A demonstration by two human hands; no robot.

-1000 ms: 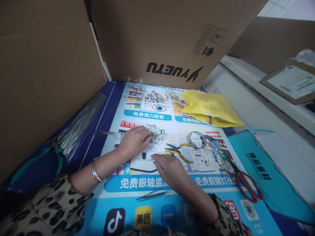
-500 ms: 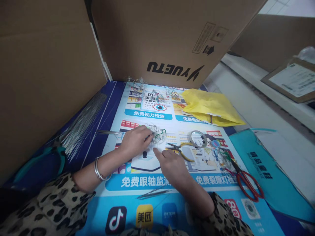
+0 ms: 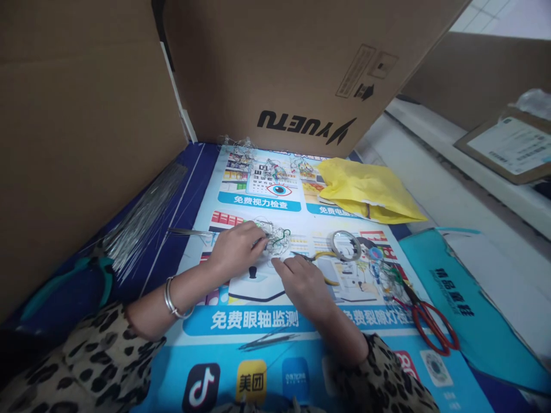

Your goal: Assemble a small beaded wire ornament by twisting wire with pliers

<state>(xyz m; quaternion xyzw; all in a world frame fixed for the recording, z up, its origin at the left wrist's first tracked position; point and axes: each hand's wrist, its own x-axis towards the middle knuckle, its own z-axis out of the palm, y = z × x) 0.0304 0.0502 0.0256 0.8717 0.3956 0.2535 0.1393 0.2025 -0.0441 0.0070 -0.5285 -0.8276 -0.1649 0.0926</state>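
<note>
A tangle of thin silvery wire (image 3: 278,244) with a bit of green in it lies in the middle of the printed sheet. My left hand (image 3: 241,246) pinches its left side between thumb and fingers. Just below right of the tangle is my right hand (image 3: 303,284), fingers curled and the tips pressed together; whether a wire end sits in them is too small to see. Yellow-handled pliers (image 3: 330,255) lie behind the right hand, which partly covers them. A thin silver pointed piece (image 3: 191,232) pokes out left of my left hand.
A roll of tape (image 3: 345,245), red-handled scissors (image 3: 434,327) and a yellow bag (image 3: 370,189) lie to the right. At left are a bundle of straight wires (image 3: 146,212) and teal-handled pliers (image 3: 105,278). Cardboard (image 3: 275,69) walls the back; short wires (image 3: 267,339) lie in front.
My right hand has shifted slightly right, now covering more of the yellow-handled pliers; its extended index finger has drawn in. The left hand stays on the wire tangle.
</note>
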